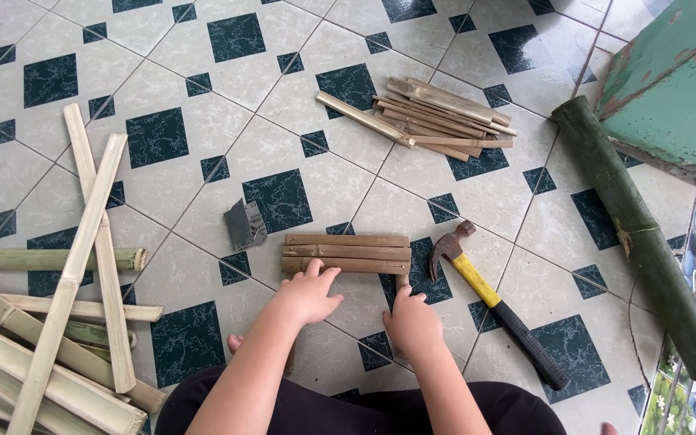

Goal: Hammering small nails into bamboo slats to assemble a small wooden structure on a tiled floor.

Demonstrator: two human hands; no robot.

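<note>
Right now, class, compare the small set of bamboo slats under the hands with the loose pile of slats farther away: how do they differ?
The slats by the hands lie side by side, parallel and flush, while the far pile is heaped loosely at mixed angles. The near set has only a few pieces; the pile has many more. The left hand touches the near set; nothing touches the pile. Both are short, tan bamboo strips on the tiled floor.

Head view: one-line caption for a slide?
Both hands, left and right, rest at bamboo slats on tiled floor, hammer beside.
</note>
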